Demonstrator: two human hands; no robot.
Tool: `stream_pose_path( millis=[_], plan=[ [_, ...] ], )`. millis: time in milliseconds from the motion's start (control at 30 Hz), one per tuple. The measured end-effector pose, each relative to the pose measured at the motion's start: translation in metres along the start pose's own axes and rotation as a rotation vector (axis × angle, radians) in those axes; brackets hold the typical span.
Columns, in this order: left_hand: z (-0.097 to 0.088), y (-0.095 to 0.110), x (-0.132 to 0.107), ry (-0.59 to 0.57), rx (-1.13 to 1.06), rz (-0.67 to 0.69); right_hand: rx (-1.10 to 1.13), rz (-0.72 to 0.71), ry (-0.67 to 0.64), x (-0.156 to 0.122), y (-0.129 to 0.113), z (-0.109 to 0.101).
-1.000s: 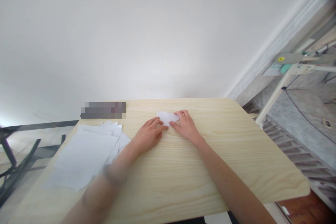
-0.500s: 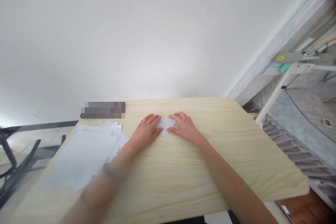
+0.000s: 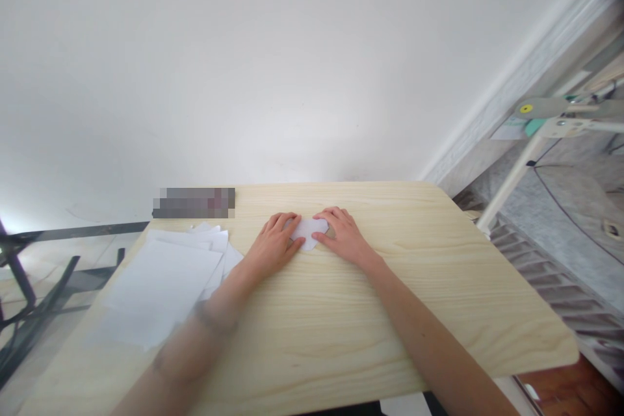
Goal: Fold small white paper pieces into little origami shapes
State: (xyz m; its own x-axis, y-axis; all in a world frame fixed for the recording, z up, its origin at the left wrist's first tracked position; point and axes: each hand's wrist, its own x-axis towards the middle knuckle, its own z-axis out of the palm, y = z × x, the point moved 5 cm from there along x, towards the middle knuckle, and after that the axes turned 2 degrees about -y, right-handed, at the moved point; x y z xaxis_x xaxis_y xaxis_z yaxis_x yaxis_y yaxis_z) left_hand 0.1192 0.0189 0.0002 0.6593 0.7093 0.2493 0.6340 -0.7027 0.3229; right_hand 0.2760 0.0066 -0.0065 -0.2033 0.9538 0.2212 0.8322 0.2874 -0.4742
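Observation:
A small piece of folded white paper (image 3: 309, 231) lies on the wooden table, between my two hands. My left hand (image 3: 277, 240) grips its left edge, fingertips on the far side and thumb on the near side. On the opposite edge, my right hand (image 3: 344, 235) holds it the same way, thumb and fingers curved around the side. Parts of the paper's left and right ends are hidden under the fingers.
Several loose white sheets (image 3: 170, 279) overlap on the left of the table (image 3: 312, 338). A pixelated dark object (image 3: 194, 203) sits at the back left corner. Behind the table rises a white wall (image 3: 302, 78). A white metal frame (image 3: 511, 175) stands to the right.
The thumbs have moved slightly inward over the paper, and its visible outline has altered a little. Both hands keep their hold in nearly the same place. The view has shifted slightly.

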Motion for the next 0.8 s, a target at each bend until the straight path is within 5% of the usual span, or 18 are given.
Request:
stream_pose_path(
  millis=[800],
  plan=[
    [-0.0007, -0.0058, 0.0006, 0.014, -0.045, -0.039, 0.186, -0.041, 0.021, 0.0019, -0.0044, -0.0023]
  ],
)
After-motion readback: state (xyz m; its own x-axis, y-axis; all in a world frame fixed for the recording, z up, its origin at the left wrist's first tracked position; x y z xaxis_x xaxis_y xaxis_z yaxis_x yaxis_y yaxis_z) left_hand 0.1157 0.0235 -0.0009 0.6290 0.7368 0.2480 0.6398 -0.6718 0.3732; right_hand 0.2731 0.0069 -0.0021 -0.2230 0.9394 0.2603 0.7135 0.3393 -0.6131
